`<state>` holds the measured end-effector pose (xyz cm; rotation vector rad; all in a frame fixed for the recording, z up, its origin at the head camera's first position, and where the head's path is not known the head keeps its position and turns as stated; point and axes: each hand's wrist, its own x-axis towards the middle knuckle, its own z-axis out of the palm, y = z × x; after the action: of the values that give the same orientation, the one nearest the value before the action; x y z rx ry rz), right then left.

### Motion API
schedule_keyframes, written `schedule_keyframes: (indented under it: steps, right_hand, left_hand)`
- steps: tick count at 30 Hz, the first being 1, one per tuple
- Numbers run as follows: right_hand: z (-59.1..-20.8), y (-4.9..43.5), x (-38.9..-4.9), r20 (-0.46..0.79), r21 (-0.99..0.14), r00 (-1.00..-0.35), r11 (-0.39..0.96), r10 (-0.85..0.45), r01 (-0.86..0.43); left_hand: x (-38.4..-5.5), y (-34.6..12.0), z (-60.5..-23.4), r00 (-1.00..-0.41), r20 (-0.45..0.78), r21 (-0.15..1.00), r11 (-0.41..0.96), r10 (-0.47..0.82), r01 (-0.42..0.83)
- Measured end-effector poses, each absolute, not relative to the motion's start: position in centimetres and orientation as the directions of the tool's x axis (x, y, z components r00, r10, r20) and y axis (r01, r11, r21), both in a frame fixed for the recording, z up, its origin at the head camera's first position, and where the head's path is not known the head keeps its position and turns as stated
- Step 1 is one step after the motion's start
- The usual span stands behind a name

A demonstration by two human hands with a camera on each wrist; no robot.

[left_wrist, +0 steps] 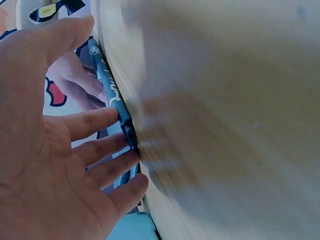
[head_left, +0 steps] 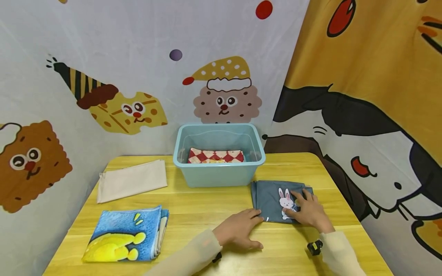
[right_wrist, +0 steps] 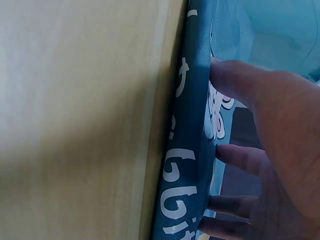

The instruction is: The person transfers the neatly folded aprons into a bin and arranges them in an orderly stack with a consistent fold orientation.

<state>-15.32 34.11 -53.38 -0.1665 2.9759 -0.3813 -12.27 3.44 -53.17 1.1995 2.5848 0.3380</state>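
A folded dark grey cloth point(head_left: 267, 199) with a white rabbit print lies flat at the right of the table. White lettering runs along its folded edge point(right_wrist: 180, 165) in the right wrist view. Spread fingers of my right hand point(head_left: 310, 211) rest on top of the cloth, around the print. My left hand point(head_left: 239, 230) has its fingers extended, with the tips at the cloth's near left corner. In the left wrist view, those fingertips point(left_wrist: 131, 189) meet the cloth's side, and the palm faces the camera. Neither hand grips anything.
A light blue plastic bin point(head_left: 221, 176) stands at the back, holding a folded red and white checked cloth point(head_left: 200, 156). To the left lie a folded beige cloth point(head_left: 132, 181) and a folded blue and yellow cloth point(head_left: 127, 234). A printed curtain hangs behind the wooden table point(head_left: 200, 207).
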Motion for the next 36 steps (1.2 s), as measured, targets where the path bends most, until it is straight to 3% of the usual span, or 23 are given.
schedule_keyframes:
  steps: [17,36]
  right_hand:
    - [-53.4,32.0,-14.0,-0.084,-0.229,-0.989,0.968,-0.122,-0.1]
    - [-54.0,29.9,-13.0,-0.042,-0.213,-0.992,0.971,-0.12,-0.108]
  left_hand:
    - [-11.0,1.0,-53.0,-0.616,-0.12,0.395,0.607,0.778,0.69]
    - [-9.4,-1.7,-52.9,-0.649,-0.085,0.43,0.616,0.756,0.66]
